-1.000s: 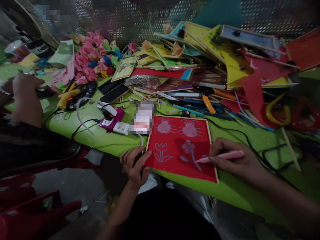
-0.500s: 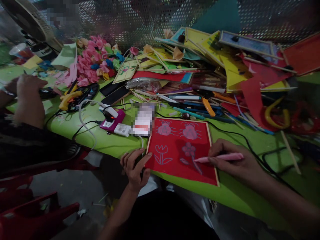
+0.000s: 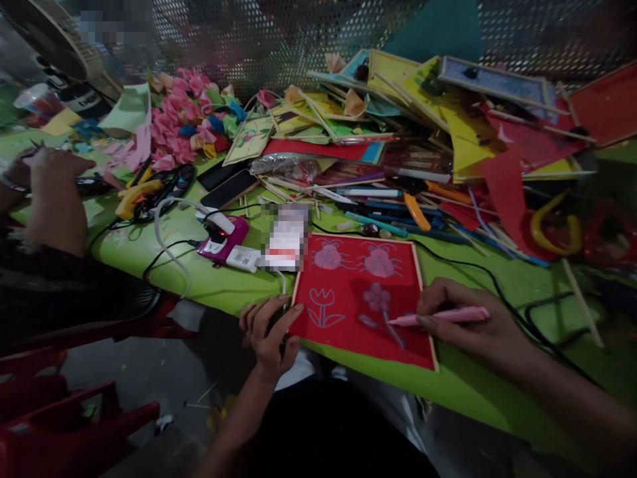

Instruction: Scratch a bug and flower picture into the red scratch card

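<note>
A red sheet (image 3: pixel 353 282) with thin wooden strips along its edges lies at the front of the green table. It bears two ladybug drawings along the top and two flowers below, in pale lines. My left hand (image 3: pixel 271 335) grips its lower left edge, fingertips on top and thumb lower down. In my right hand (image 3: pixel 460 318) is a pink marker (image 3: pixel 460 315), pinched between thumb and fingers. The marker's tip meets the sheet by the stem of the right-hand flower. Part of a leaf outline shows right of that stem, near my fingers.
A phone (image 3: pixel 287 238) touches the sheet's upper left side, near a purple power strip (image 3: pixel 226 242) with cables. Behind lie pens, sticks, framed pictures (image 3: pixel 497 83) and pink paper flowers (image 3: pixel 174 123). Another person's hand (image 3: pixel 54 179) is at far left; a black cable (image 3: pixel 472 265) runs right.
My right hand and the marker have shifted slightly right. A leaf line right of the flower's stem is now visible. My left hand stays on the sheet's edge.
</note>
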A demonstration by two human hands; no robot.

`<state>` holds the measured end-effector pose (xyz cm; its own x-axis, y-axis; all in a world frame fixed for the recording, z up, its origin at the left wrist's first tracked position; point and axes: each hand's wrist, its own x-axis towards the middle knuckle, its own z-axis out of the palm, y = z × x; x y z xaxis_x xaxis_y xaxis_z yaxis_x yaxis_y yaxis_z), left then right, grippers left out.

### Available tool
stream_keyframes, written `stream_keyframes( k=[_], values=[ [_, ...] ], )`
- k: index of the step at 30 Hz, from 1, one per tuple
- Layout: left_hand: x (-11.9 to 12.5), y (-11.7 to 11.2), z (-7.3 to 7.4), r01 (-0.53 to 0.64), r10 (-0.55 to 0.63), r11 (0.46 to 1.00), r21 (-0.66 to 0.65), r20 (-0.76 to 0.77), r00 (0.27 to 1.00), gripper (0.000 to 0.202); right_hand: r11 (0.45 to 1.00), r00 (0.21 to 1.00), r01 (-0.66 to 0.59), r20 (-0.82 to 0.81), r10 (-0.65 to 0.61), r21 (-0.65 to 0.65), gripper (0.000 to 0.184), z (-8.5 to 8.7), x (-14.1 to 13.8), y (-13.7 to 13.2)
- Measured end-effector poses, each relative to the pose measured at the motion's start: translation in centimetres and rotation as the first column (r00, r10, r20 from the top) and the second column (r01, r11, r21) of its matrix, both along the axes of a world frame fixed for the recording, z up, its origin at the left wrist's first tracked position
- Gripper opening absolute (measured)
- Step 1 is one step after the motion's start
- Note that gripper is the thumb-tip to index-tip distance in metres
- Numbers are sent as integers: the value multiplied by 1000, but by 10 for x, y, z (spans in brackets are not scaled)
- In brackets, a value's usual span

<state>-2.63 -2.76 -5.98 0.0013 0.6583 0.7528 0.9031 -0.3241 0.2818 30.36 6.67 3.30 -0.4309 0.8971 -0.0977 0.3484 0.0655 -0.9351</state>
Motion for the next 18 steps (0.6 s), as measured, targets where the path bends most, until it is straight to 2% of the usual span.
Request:
stream_keyframes(
  k=[7,18],
  values=[
    [-1,0,-2,15,-15,1000,0,-3,1000,46,1000,1000,18,12,-18,22,27,0,0,-1],
    [1,1,2,1,-1,1000,7,-1,1000,48,999,997,-2,-73,-1,-48,31,3,-2,-2]
  ],
)
